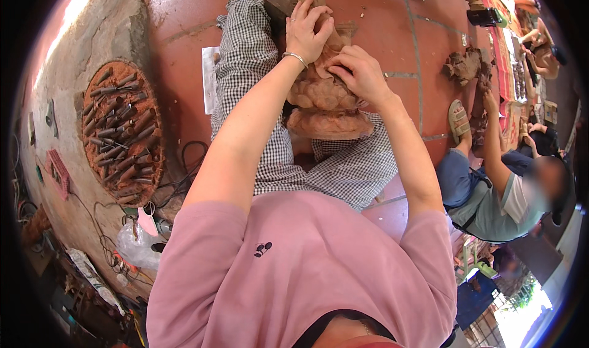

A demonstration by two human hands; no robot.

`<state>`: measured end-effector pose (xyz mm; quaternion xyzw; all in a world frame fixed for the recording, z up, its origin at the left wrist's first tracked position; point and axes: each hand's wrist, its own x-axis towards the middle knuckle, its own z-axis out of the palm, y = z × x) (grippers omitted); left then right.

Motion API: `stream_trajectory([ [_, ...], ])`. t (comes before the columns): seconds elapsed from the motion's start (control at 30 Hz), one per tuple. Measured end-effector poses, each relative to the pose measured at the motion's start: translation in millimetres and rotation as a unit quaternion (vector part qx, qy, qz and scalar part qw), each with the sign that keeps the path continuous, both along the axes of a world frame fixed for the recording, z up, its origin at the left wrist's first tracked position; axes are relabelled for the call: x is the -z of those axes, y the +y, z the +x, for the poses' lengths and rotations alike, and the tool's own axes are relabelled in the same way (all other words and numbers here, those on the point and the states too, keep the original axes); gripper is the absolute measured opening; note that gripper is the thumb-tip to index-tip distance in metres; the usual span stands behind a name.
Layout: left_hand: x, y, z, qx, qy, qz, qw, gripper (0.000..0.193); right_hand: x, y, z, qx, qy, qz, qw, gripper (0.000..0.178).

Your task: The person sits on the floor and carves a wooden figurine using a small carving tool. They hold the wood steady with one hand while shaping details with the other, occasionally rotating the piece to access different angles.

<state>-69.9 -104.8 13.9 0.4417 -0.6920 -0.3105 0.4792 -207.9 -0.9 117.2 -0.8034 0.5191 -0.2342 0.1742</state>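
Observation:
A brown carved wooden figure (328, 96) with a rounded, petal-like base lies between my legs, its base toward me. My left hand (307, 32), with a ring and a bracelet, grips its narrower upper part, thumb and fingers bent around the wood. Lower on the right side, my right hand (361, 73) presses against the carving with curled fingers. Whatever those fingers pinch, if anything, is hidden beneath them. My checked trousers (245, 78) flank the figure.
To the left, a round tray (87, 139) of sawdust holds many carving tools on a stone ledge (67, 90). Cables and a plastic bag (136, 247) lie below it. A seated person (497, 194) works on another carving (481, 96) at right. Red tiles (392, 47) cover the floor.

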Motion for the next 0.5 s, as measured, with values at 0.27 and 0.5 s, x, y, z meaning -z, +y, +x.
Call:
stream_trajectory([
  [0.27,-3,6,-3,0.005,-0.004,0.016,1.0,0.034,1,6,-7,-0.005,0.017,-0.031,0.999,0.01],
  [0.5,-3,7,-1,-0.003,-0.004,0.018,1.0,0.034,-6,4,-19,-0.021,0.033,-0.031,0.999,0.01],
])
